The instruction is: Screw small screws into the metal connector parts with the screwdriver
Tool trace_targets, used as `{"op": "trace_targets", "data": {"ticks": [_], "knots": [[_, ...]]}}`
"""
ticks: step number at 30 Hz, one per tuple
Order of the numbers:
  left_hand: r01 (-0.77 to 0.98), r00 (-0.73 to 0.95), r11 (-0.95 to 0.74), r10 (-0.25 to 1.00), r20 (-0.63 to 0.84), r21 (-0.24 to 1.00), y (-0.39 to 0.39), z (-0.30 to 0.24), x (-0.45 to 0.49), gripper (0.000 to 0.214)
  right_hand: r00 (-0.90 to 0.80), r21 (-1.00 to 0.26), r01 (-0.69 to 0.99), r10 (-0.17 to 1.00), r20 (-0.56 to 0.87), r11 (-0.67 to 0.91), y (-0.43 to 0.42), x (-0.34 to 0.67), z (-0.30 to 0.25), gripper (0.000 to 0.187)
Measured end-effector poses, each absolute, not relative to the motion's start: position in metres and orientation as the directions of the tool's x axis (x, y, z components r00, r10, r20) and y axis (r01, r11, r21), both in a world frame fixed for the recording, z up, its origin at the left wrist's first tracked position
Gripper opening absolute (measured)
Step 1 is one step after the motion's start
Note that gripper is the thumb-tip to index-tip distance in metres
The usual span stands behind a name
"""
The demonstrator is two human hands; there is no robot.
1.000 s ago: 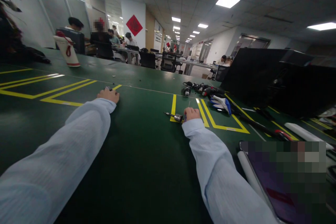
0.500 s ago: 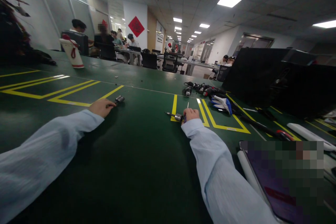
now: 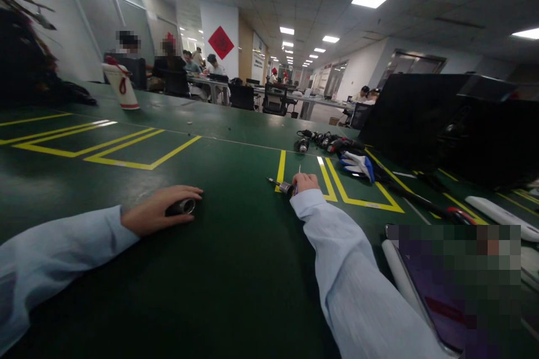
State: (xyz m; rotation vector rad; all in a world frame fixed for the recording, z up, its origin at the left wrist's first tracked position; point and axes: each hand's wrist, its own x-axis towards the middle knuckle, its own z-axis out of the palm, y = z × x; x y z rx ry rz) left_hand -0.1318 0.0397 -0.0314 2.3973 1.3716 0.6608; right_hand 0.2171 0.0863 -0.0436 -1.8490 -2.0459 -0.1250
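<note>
My left hand point(image 3: 158, 210) lies on the green table point(image 3: 227, 247) with its fingers wrapped round a short dark metal cylinder point(image 3: 182, 207), low and to the left of centre. My right hand point(image 3: 305, 182) rests further out by the yellow tape lines, closed on a small tool with a silver collar and a thin tip point(image 3: 283, 185) that points left. Both arms wear pale blue sleeves.
A pile of dark tool parts point(image 3: 320, 141) and a blue-white glove point(image 3: 357, 165) lie beyond my right hand. A white cup point(image 3: 121, 86) stands far left. Black cases point(image 3: 446, 129) fill the right side; a tablet point(image 3: 455, 286) sits near right. People sit at desks behind.
My left hand has drawn back toward me across the table, bringing the metal cylinder with it. My right hand has stayed where it was.
</note>
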Motion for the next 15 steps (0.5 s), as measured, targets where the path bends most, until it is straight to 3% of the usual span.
{"op": "trace_targets", "data": {"ticks": [7,15], "knots": [[0.645,0.383,-0.440,0.894,0.234,0.625,0.041,-0.031,-0.128,0.034,-0.039,-0.194,0.975,0.945,0.325,0.107,0.083,0.216,-0.040,0.029],[0.562,0.443,-0.522,0.845,0.299,0.642,0.050,-0.034,-0.096,0.028,0.000,-0.228,0.971,0.951,0.310,0.075,0.081,0.213,-0.036,0.031]]}}
